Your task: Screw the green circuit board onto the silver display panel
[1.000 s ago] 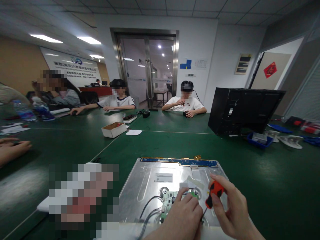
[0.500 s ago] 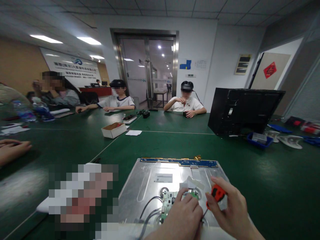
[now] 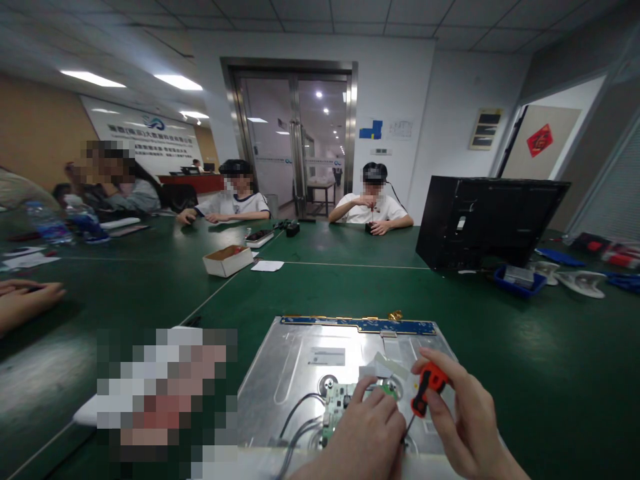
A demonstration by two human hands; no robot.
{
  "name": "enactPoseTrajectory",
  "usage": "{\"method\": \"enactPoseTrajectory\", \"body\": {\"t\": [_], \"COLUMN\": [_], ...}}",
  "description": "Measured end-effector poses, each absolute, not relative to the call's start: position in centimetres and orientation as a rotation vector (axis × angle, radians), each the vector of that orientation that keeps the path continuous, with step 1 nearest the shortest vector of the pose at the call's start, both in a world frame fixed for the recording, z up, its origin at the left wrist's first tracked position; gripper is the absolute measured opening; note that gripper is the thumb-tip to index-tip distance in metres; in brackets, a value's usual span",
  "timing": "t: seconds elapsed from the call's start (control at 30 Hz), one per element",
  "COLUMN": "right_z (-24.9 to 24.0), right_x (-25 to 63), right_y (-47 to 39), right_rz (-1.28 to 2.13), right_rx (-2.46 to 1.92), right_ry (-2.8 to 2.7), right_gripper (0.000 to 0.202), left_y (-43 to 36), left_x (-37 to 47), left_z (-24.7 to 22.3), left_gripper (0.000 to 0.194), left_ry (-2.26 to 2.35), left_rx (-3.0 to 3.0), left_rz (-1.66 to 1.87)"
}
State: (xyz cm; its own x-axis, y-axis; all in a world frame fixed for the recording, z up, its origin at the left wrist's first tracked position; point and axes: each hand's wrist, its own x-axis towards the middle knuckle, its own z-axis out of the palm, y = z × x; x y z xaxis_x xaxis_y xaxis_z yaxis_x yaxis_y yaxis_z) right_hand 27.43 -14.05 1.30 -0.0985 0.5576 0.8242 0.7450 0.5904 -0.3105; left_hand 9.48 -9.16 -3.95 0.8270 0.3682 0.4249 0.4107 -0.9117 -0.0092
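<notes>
The screwdriver with the orange-and-black handle was held aslant over the near part of the silver metal panel, its thin shaft pointed down beside the left hand. Its handle was pinched between the thumb and fingers of the right hand. Compared with half a second earlier, a different face of the handle was shown and its lean had been altered, by which a turn in the fingertips was suggested; no loosened part was seen. The pale green circuit board was partly covered by the left hand, whose fingers were bent; whether anything was gripped beneath them could not be told. Black cables were seen beside the board. The panel, edged by a blue circuit strip, was laid on the green surface.
</notes>
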Motion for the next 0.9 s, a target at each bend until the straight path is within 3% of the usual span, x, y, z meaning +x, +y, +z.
{"method": "enactPoseTrajectory", "body": {"t": [0.63, 0.9], "right_z": [2.3, 0.9], "right_x": [26.8, 27.6], "right_y": [-13.1, -14.1], "right_rz": [-0.522, -0.219], "right_rx": [-0.991, -1.071], "right_ry": [-1.747, -1.772], "right_gripper": [0.020, 0.041], "left_y": [-9.3, -9.3], "left_x": [9.5, 9.5], "left_z": [-3.4, -3.8], "left_gripper": [0.011, 0.011], "left_ry": [-0.671, -0.649], "left_rx": [-2.994, -2.940], "left_rz": [-0.557, -0.587]}}
